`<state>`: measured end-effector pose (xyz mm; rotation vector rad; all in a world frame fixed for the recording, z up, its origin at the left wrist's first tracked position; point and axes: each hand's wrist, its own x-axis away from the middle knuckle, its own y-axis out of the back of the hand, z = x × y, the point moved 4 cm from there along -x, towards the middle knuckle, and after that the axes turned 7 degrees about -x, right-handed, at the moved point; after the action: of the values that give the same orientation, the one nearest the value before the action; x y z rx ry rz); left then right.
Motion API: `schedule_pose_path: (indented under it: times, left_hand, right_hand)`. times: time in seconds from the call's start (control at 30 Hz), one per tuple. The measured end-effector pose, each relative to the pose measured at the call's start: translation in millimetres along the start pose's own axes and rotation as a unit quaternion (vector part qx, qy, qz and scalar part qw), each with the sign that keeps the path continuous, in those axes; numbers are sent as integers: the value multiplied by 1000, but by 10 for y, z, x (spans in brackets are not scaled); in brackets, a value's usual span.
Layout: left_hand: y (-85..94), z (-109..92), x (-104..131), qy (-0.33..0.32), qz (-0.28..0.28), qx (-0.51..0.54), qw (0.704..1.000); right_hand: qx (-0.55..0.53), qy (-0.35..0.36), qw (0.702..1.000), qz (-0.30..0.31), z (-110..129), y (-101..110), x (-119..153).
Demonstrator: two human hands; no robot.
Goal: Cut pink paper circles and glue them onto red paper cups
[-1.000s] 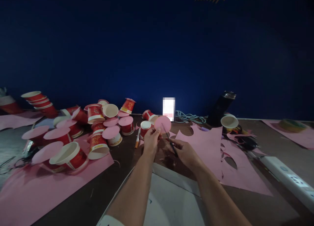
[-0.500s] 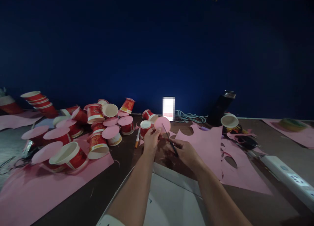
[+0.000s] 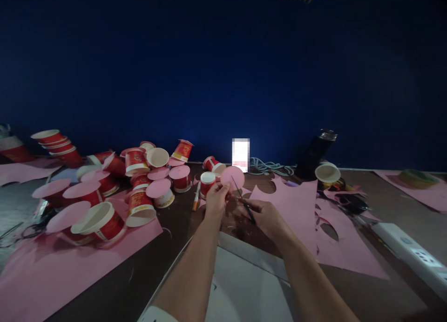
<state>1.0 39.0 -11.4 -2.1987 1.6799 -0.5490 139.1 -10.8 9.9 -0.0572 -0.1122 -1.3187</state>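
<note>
A round pink paper disc [image 3: 230,175] is pinched at its lower edge by my left hand [image 3: 217,199]. My right hand [image 3: 260,212] is closed on dark scissors [image 3: 248,211], whose thin blades reach up across the disc's right side. Whether the blades lie in front of the paper or through it I cannot tell. Just left of the disc stands a red paper cup [image 3: 208,182] with a pale top, and another red cup [image 3: 213,165] lies on its side behind it. An orange-and-white marker [image 3: 196,197] rests beside the upright cup.
Many red paper cups [image 3: 139,209], several topped with pink discs [image 3: 159,188], crowd the left. Cut pink sheets [image 3: 286,205] lie at right, near a black flask [image 3: 314,154] and a white power strip [image 3: 408,252]. A cable [image 3: 270,167] coils behind. A white board [image 3: 247,280] lies in front.
Almost nothing differs. The whole view has shifted slightly; both hands keep their hold on the paper disc and the scissors in nearly the same pose.
</note>
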Motion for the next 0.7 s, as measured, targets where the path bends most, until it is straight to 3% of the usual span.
schedule_pose_path:
  times: [0.7]
  left_hand:
    - [-1,9,-4,10,-10,1,1000]
  right_hand:
    - [47,35,998,-8,86,-15,36]
